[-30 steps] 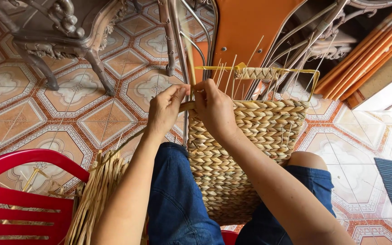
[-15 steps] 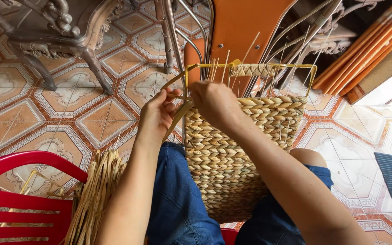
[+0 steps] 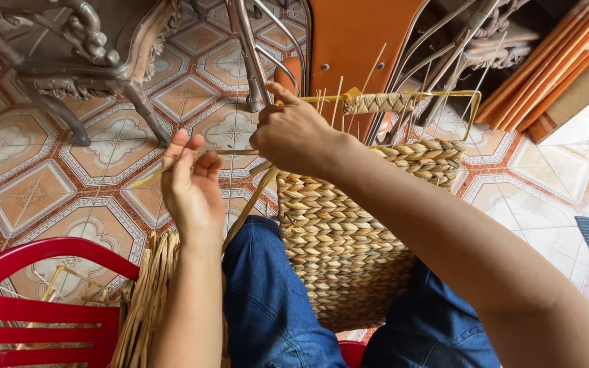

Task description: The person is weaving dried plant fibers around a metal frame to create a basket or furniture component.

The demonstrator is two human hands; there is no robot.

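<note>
The basket [image 3: 356, 238] sits between the person's knees, leaning away from them, its long axis running from the lap up toward the orange chair back [image 3: 363, 41] beyond it. Its open mouth points up and away, toward that chair. A yellow wire frame [image 3: 475, 102] stands above the woven wall, with thin bare stakes rising between weave and frame, and a short braided band wrapped on the frame's top bar.

The right hand [image 3: 294, 133] is closed at the basket's near-left top corner, fingers curled over the weaving there; exactly what it pinches I cannot tell. The left hand [image 3: 192, 184] is out to the left of the basket, well apart from the other hand, fingers loosely pinched on a flat straw strand [image 3: 155, 177] that stretches back toward the basket's corner.

The strand looks light and pliable, likely to kink or split if bent sharply, so it is best held flat between the fingertips, as it is now. The basket looks light but fairly stiff where woven; the rim and wire frame seem the firm places to grip, the loose stakes not.

A bundle of straw [image 3: 148, 307] lies left of the basket beside a red plastic chair [image 3: 42, 313].
</note>
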